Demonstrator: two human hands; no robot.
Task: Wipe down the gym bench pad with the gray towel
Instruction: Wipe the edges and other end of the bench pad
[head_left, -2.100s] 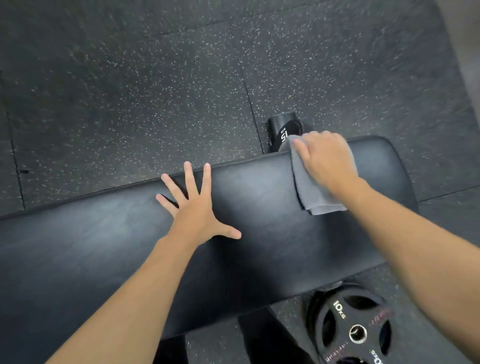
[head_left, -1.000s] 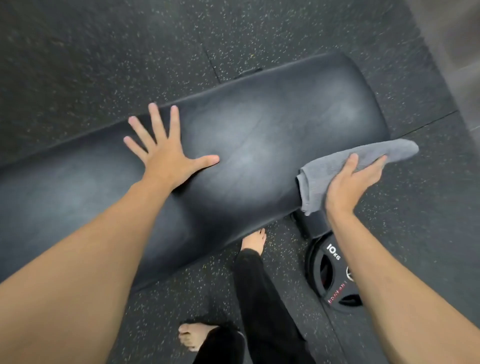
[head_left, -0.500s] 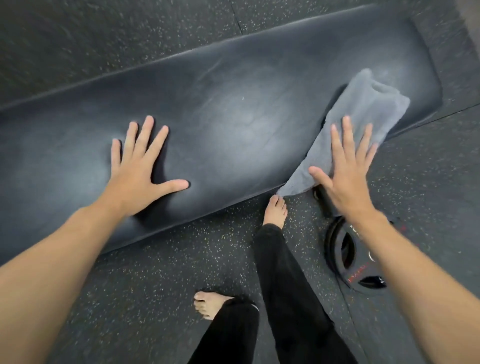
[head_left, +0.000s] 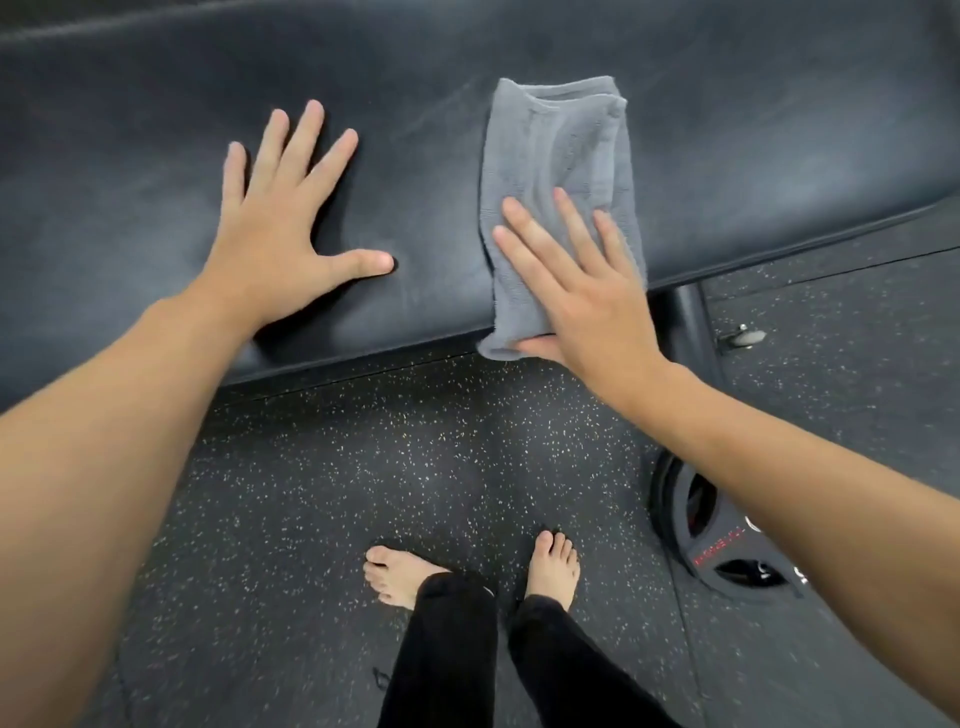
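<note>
Right hand (head_left: 582, 291) pressing flat, fingers spread, on gray towel (head_left: 558, 156) lying on bench pad (head_left: 753, 130); left hand (head_left: 283, 228) resting open, gripping nothing.

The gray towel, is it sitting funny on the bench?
A little. The gray towel lies folded on the bench pad under the flat right hand, but its near corner droops over the pad's front edge. The left hand is spread flat on the pad. Nothing looks spilled or broken.
</note>
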